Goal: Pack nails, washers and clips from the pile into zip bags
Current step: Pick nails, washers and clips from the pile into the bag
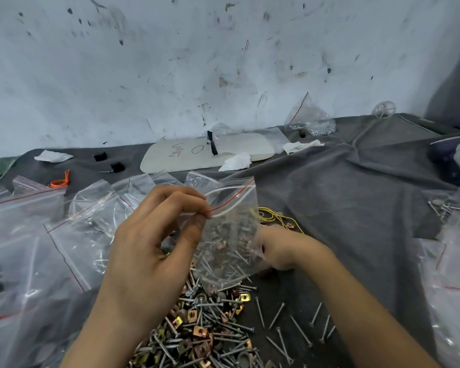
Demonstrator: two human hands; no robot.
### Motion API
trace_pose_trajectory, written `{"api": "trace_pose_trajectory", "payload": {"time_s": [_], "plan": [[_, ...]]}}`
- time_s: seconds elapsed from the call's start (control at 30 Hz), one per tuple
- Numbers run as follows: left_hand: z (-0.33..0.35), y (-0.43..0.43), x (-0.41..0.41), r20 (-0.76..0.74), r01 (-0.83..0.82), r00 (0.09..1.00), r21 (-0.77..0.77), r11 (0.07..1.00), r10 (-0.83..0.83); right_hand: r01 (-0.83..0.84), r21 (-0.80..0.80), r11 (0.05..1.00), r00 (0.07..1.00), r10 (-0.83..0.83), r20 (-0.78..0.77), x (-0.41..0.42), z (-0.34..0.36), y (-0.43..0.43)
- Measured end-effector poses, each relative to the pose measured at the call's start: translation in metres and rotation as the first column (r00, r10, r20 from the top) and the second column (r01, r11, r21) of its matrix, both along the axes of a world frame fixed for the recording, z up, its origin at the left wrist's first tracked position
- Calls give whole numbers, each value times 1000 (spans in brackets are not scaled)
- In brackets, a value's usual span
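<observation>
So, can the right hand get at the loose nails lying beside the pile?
Probably yes: the loose nails lie uncovered on the cloth near the right hand, though the zip bag hides its fingers.

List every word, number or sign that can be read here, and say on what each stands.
"O": hand-drawn in red on the white board by the wall; letter or zero, I cannot tell.
Red scribbles left of it, same board: not readable.
The zip bag pinched by the left hand: no print seen.
</observation>
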State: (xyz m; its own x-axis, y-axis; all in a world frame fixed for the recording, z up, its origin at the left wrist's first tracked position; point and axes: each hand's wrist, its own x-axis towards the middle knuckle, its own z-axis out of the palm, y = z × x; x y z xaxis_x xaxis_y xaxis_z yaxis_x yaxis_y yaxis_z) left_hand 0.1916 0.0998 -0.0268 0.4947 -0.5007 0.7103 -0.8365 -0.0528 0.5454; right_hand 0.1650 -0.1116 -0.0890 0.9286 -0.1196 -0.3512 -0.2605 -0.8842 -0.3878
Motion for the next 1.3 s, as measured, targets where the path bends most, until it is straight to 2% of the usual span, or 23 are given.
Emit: {"api": "trace_pose_trajectory", "payload": {"time_s": [0.1,0.17,0.23,0.3,0.37,0.43,0.5,0.67,0.8,0.9,1.0,1.07,1.17,1.23,1.3], "plan": [[-1,0,1,-14,-9,1000,18,1000,9,30,59,998,992,-37,117,-5,12,-7],[-1,0,1,-10,-13,1000,33,999,13,78,276,958,955,-152,257,-12,28,-11],[-1,-1,0,-16,-5,1000,43,999,6,63,474,878,890,-264,371,-21,47,-13],[-2,-1,-1,-26,7,1000,45,999,-6,22,593,805,789,-378,484,-29,63,-12],[-2,-2,-2,-28,21,999,51,999,-19,-97,688,719,637,-486,599,-37,79,-5],[-3,-3,-3,-24,32,999,60,998,-31,-244,676,695,477,-521,708,-45,94,5],[-3,-4,-4,-24,44,999,68,997,-42,-338,616,711,401,-484,778,-51,104,17],[-2,-5,-7,-22,66,998,49,997,-65,-360,548,755,521,-324,790,-57,106,33],[0,-5,-9,-23,64,998,35,997,-64,-342,556,758,573,-301,762,-55,103,32],[0,-5,-9,-20,53,998,25,998,-52,-330,557,762,584,-298,755,-55,103,31],[0,-5,-10,-3,21,1000,18,1000,-21,-301,586,752,552,-364,750,-55,103,25],[1,-5,-9,4,-2,1000,11,1000,2,-236,609,758,544,-416,729,-54,100,18],[0,-6,-8,-25,-28,999,-14,1000,27,-23,572,820,619,-438,652,-47,88,4],[-1,-6,-7,-33,-48,998,-30,998,47,134,464,876,711,-411,571,-41,77,-5],[-3,-7,-5,-36,-82,996,-38,996,80,231,276,933,812,-341,473,-35,66,-10]]}}
